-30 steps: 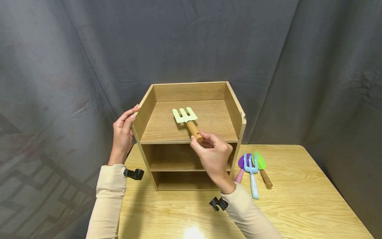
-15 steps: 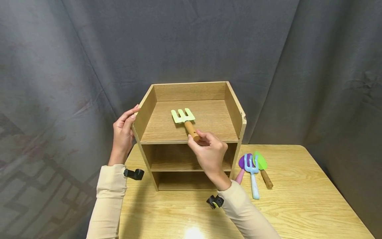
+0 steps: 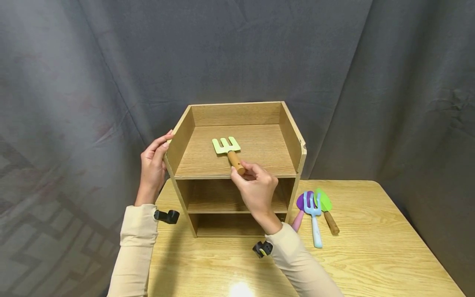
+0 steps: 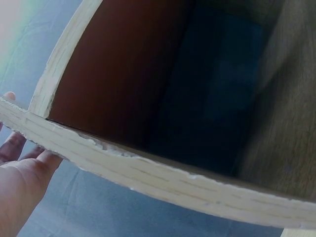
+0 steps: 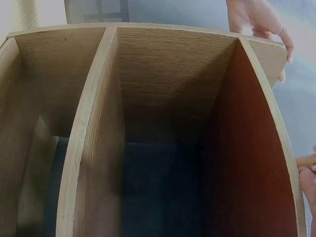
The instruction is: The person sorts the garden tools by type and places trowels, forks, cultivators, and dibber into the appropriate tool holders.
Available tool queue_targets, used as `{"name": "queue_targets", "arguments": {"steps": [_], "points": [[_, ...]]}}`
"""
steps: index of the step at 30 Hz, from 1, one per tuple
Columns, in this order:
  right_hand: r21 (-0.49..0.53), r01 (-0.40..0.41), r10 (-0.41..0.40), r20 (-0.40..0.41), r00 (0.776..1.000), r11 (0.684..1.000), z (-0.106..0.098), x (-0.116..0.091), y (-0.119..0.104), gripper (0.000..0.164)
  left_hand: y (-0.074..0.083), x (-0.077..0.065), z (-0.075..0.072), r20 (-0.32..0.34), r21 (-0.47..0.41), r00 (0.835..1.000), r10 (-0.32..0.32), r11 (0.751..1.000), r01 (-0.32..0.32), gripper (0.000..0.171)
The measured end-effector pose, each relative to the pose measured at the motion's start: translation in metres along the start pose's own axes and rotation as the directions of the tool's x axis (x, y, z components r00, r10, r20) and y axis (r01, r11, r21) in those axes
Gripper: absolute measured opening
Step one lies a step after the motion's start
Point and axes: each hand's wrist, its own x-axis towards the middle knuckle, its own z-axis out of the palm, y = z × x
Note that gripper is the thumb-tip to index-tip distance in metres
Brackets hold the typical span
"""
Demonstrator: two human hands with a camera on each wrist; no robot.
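Observation:
In the head view my right hand (image 3: 257,186) pinches the end of a wooden handle between thumb and fingers. It belongs to a small hand fork (image 3: 233,157) with pale yellow-green tines, held low over the top shelf of a wooden shelf unit (image 3: 256,142), tines toward the back. A bit of the handle (image 5: 305,160) also shows at the right edge of the right wrist view. My left hand (image 3: 152,163) holds the upper edge of the unit's left side panel. The left wrist view has its fingers around that panel (image 4: 148,173), partly hidden behind it.
Right of the unit on the wooden table (image 3: 371,247) lie a light blue hand fork (image 3: 314,220), a purple trowel (image 3: 299,203) with a pink handle, and a green trowel (image 3: 326,202) with a wooden handle. Two lower compartments open toward me. A grey curtain (image 3: 237,49) hangs behind.
My right hand has moved slightly left and the hand fork has come left and a little lower toward the top shelf. My left hand has stayed in place.

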Motion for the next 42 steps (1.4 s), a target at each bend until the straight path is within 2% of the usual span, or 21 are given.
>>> {"name": "queue_targets", "arguments": {"steps": [4, 9, 14, 21, 29, 42], "points": [[0.008, 0.001, -0.001, 0.007, 1.000, 1.000, 0.001, 0.001, 0.000, 0.021, 0.000, 0.001, 0.000, -0.001, -0.007, 1.000, 0.001, 1.000, -0.001, 0.024], [0.022, -0.062, 0.060, 0.064, 0.996, 0.998, 0.000, 0.001, -0.003, 0.022, 0.000, 0.000, 0.000, -0.012, -0.024, 1.000, -0.002, 1.000, 0.002, 0.024], [0.039, -0.137, 0.130, 0.140, 0.982, 0.990, -0.001, 0.000, -0.007, 0.021, 0.000, 0.000, 0.000, -0.014, -0.024, 1.000, -0.005, 1.000, 0.005, 0.024], [0.035, -0.195, 0.182, 0.225, 0.957, 0.980, 0.001, -0.002, -0.012, 0.024, 0.000, 0.000, 0.000, -0.009, -0.021, 1.000, -0.003, 1.000, 0.003, 0.024], [0.022, -0.202, 0.190, 0.254, 0.948, 0.979, 0.006, -0.002, -0.013, 0.025, -0.001, -0.001, -0.001, -0.009, -0.012, 1.000, -0.001, 1.000, 0.001, 0.024], [0.008, -0.144, 0.137, 0.255, 0.957, 0.990, 0.017, -0.003, -0.012, 0.024, -0.001, 0.000, -0.002, -0.005, -0.020, 1.000, -0.006, 1.000, 0.006, 0.023]]}}
